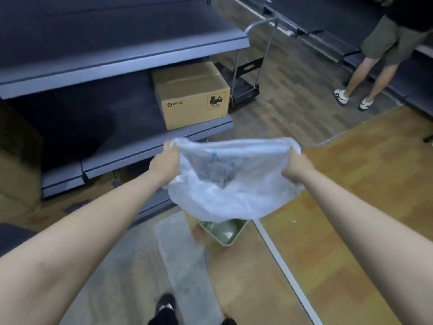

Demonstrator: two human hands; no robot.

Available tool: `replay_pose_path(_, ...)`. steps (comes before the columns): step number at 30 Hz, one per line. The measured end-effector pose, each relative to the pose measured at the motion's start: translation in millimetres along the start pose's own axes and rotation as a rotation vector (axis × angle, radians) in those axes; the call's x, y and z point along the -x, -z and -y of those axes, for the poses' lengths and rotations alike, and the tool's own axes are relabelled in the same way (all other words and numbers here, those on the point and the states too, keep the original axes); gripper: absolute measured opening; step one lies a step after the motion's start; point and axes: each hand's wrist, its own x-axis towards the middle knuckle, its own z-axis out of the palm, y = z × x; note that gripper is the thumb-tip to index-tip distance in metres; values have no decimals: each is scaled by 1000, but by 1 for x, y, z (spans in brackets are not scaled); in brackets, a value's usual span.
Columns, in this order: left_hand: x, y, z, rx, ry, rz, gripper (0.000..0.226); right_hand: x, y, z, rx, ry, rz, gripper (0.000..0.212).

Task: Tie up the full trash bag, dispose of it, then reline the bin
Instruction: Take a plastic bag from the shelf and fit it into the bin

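- The shelving [121, 55] fills your left side, with a cardboard box [194, 97] at the right end of its middle shelf; another person [384, 50] stands well apart at the far right, and a hand cart [246, 73] is parked beyond the box.
- On the floor [351, 184] a second, flat clear bag [182, 261] lies near your feet, its far end next to the bin.
- The fresh liner bag [234, 181] is off the floor, spread between your hands directly above the bin [222, 231], whose greenish inside shows bare under it.
- Your left hand [164, 165] pinches the liner's left edge and your right hand [296, 168] grips its right edge, both curled round plastic.
- Risks, as I judge them: the mouth looks only partly opened, so lowering it now could bunch the liner on the rim; thin film pulled this taut may slip or tear; the loose bag underfoot could trip you.
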Motion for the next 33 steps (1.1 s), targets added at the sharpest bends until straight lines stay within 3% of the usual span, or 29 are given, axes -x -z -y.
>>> replay_pose_path(3, -6, 36, -33, 519, -109, -396, 61, -1, 61, 14, -271, 114, -540, 61)
replay_pose_path(4, -4, 42, -39, 564, -127, -455, 70, 3, 66, 14, -361, 131, -710, 62)
replay_pose_path(5, 0, 35, -40, 489, -136, -370, 78, 8, 57, 8, -352, 137, -747, 63)
replay_pose_path(6, 8, 19, -38, 271, -168, -138, 76, 14, 29, -4, -185, 167, -602, 64)
replay_pose_path(8, 42, -20, -27, -157, -158, 482, 50, 45, -50, -31, 208, 190, 136, 51)
replay_pose_path(9, 56, -33, -20, -255, -132, 614, 40, 60, -82, -44, 330, 188, 426, 42)
replay_pose_path(10, 61, -35, -18, -292, -154, 608, 34, 68, -96, -51, 364, 160, 555, 37)
replay_pose_path(11, 58, -33, -19, -296, -209, 543, 32, 68, -96, -51, 363, 148, 533, 35)
replay_pose_path(13, 40, -17, -27, -193, -269, 328, 28, 53, -67, -44, 336, 80, 338, 34)
replay_pose_path(15, 19, 6, -45, 166, -232, 8, 24, 35, -14, -28, 164, -12, 15, 38)
replay_pose_path(17, 15, 16, -59, 623, -225, -329, 39, 38, 23, -14, -99, 16, -426, 54)
replay_pose_path(18, 20, 15, -61, 694, -251, -433, 51, 46, 28, -11, -255, 65, -629, 61)
replay_pose_path(19, 26, 5, -56, 570, -283, -390, 61, 58, 28, -7, -351, 99, -695, 63)
replay_pose_path(20, 33, -12, -46, 306, -334, -189, 66, 73, 14, -10, -287, 122, -604, 61)
replay_pose_path(22, 60, -54, -18, -210, -314, 544, 59, 102, -44, -20, 22, 137, 21, 52)
replay_pose_path(23, 71, -72, -3, -331, -264, 776, 56, 115, -70, -29, 108, 101, 288, 45)
replay_pose_path(24, 74, -83, 9, -338, -228, 837, 59, 124, -89, -40, 100, 61, 421, 42)
replay_pose_path(27, 64, -88, 19, -168, -274, 620, 63, 120, -117, -68, 106, -40, 558, 55)
replay_pose_path(30, 51, -85, 10, -21, -245, 447, 60, 101, -113, -72, 79, -51, 442, 61)
replay_pose_path(33, 51, -87, 3, 89, -219, 399, 67, 91, -107, -60, -38, -16, 389, 69)
